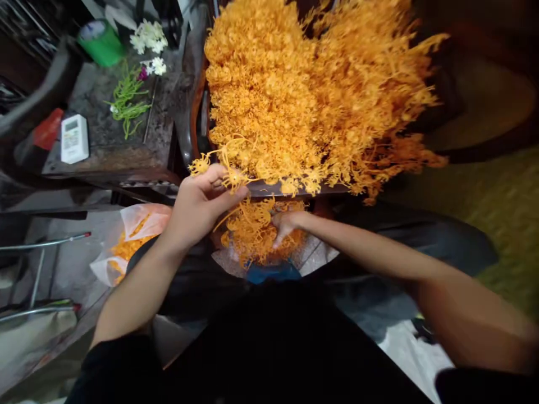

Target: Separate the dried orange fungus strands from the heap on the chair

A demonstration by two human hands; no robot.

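Observation:
My left hand (202, 205) is closed in a pinch on a thin orange artificial flower sprig (229, 151), its small blooms showing above the thumb and forefinger. Lower down, my right hand (289, 223) reaches into a loose heap of orange sprigs (252, 227) between my knees. Its thumb and forefinger are apart among the stems; the other fingers are partly hidden. Directly ahead of both hands rises a large, dense mass of the same orange flower sprigs (269, 78).
On a dark wooden seat to the left lie a white remote control (74, 139), a green tape roll (101, 42), green stems (128, 101) and white flowers (149, 37). A plastic bag (145, 216) with orange pieces stands on the floor. A metal-tube frame (42, 247) is at far left.

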